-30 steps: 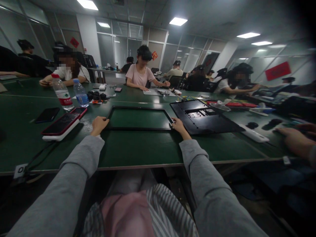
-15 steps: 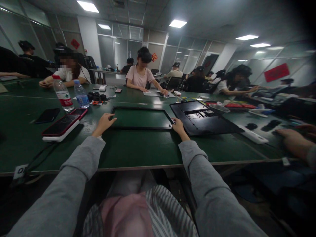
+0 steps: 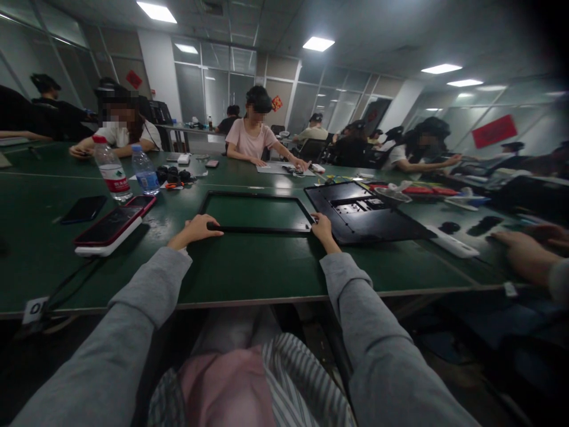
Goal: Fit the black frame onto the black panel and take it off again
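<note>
Head view, near side first: both grey sleeves reach over the green tabletop. Left hand is narrow, thumb and fingers pinching the near left corner of a thin black rectangular frame, open in the middle. Right hand is likewise closed down, gripping the frame's right side close to its near corner. Frame lies in front of the body; whether its near bar sits flat or slightly raised cannot be told.

Status: frame is bare, only green tabletop showing through it. A broad black panel with a recessed, fitted middle lies just beside it, right, untouched. The two are separate; no joining done as of now. Judged an early stage, with any fitting-together left undone.

Beyond the panel's right corner: long white plastic bar. Left: red-rimmed phone on a white block. Farther: red-capped clear bottle. Across the table, a co-worker in a pink shirt.
</note>
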`<state>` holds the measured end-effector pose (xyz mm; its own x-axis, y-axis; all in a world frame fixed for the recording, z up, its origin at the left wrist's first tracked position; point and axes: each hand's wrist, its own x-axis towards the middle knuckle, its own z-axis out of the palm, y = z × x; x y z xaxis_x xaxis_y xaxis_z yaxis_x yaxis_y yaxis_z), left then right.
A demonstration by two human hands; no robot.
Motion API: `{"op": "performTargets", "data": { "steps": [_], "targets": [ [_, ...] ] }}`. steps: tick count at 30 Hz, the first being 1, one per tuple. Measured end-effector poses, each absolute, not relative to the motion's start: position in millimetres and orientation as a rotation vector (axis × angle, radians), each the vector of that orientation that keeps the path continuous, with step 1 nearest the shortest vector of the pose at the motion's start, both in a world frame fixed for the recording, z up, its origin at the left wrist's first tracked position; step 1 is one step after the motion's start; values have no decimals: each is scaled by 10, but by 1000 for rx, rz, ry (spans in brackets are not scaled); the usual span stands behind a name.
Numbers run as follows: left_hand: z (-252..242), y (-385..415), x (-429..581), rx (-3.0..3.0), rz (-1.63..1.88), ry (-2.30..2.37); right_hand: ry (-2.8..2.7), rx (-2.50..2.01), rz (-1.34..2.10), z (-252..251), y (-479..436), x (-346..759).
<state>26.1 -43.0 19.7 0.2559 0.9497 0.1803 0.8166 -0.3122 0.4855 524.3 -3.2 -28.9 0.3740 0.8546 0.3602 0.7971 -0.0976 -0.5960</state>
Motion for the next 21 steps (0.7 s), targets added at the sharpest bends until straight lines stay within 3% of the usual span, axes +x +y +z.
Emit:
{"op": "performTargets", "data": {
  "steps": [5, 10, 13, 21],
  "targets": [
    [202, -412, 244, 2222, 622, 1662, -1376, -1833, 88, -137, -128, 5169],
    [201, -407, 240, 2185, 652, 1687, -1209, -1378, 480, 111, -192, 5210],
    [194, -393, 236, 2158, 663, 1708, -1104, -1357, 579, 183, -225, 5300],
    [79, -234, 112, 2099, 706, 1647, -1075, -1495, 94, 349, -621, 5604]
  ]
}}
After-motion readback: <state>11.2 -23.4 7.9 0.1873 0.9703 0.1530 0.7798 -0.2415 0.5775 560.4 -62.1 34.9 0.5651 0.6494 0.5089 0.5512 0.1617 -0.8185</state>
